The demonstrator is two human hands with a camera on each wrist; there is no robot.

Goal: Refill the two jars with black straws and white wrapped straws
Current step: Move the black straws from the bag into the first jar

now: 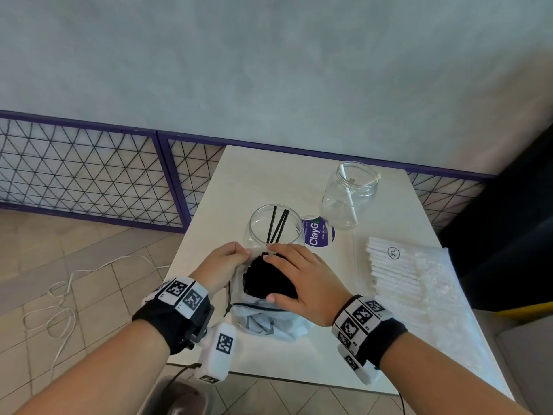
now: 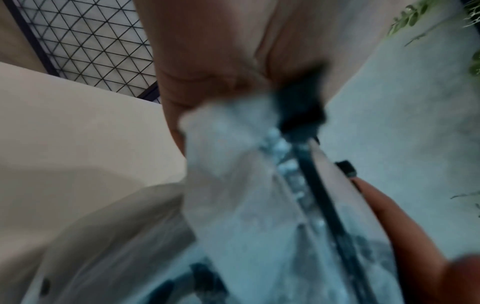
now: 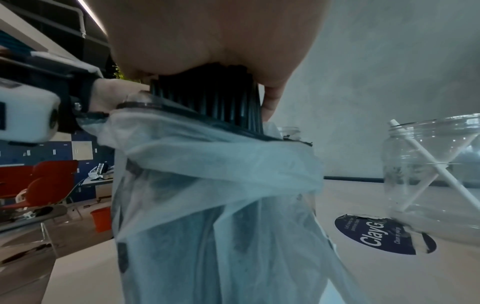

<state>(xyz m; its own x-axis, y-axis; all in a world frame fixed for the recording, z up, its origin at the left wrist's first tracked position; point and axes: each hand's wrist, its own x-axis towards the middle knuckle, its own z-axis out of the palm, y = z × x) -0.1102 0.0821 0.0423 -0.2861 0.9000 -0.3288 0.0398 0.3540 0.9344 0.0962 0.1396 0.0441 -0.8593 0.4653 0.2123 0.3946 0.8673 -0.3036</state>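
A thick bundle of black straws (image 1: 266, 280) stands upright in a pale plastic bag (image 1: 260, 320) on the white table (image 1: 299, 175). My right hand (image 1: 294, 275) grips the top of the bundle (image 3: 207, 96), fingers and thumb curled round it. My left hand (image 1: 227, 263) pinches the bag's rim (image 2: 223, 131) beside the straws. Just behind stands a round glass jar (image 1: 273, 227) with a few black straws. Farther right is a second glass jar (image 1: 348, 194) holding white wrapped straws (image 3: 426, 164).
A clear pack of white wrapped straws (image 1: 398, 277) marked XL lies on the table's right side. A purple ClayGo sticker (image 1: 318, 235) sits between the jars. A purple wire fence (image 1: 89, 172) runs behind, and a white cable (image 1: 59, 304) lies on the tiled floor.
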